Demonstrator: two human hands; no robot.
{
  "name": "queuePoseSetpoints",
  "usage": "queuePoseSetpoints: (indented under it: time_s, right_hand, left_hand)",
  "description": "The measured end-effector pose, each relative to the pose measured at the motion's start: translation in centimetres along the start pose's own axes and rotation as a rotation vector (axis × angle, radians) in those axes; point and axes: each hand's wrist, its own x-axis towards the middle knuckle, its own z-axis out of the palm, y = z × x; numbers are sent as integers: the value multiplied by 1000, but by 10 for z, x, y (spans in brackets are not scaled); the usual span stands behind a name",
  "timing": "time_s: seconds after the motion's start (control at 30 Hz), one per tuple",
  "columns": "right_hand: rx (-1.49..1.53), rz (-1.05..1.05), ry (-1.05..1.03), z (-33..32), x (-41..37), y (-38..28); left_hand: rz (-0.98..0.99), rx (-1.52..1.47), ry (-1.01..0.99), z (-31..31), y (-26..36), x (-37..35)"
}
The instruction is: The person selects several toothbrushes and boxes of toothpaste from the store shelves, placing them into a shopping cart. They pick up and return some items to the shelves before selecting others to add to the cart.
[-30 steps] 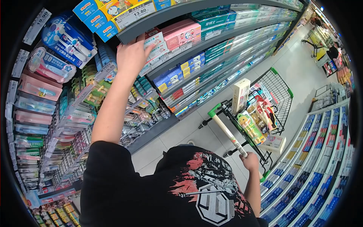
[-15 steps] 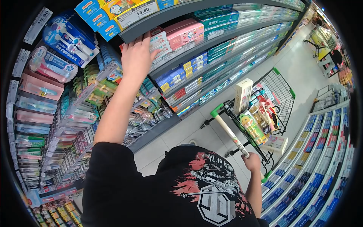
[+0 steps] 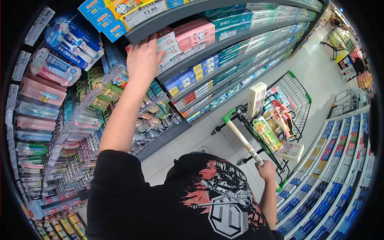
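Note:
My left hand (image 3: 143, 60) reaches to the left end of a shelf and lies on small red-and-white boxes (image 3: 167, 40), its fingers stretched out and its thumb apart. The upper shelf partly hides its fingertips. Just to its right are pink cartoon boxes (image 3: 195, 36). My right hand (image 3: 266, 170) is wrapped round the handle (image 3: 245, 144) of a shopping cart (image 3: 306, 116). Inside the cart are a tall cream box (image 3: 257, 100), a green-and-yellow cartoon pack (image 3: 266, 135) and other packages.
Hanging toothbrush packs (image 3: 42, 91) fill the racks at the left. Yellow-and-blue boxes (image 3: 120, 10) stand on the shelf above my left hand. At the right, curved shelves (image 3: 320, 176) hold rows of blue goods. Tiled floor (image 3: 212, 144) shows between shelf and cart.
My left hand has shifted slightly left and down at the boxes, its fingers still extended. My right hand stays on the cart handle.

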Motion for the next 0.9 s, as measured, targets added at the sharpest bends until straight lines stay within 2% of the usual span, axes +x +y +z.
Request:
queuePoseSetpoints:
  time_s: [0.9]
  right_hand:
    - [-12, 21, 11, 1, -3, -1]
  left_hand:
    - [-9, -6, -6, 3, -1, -1]
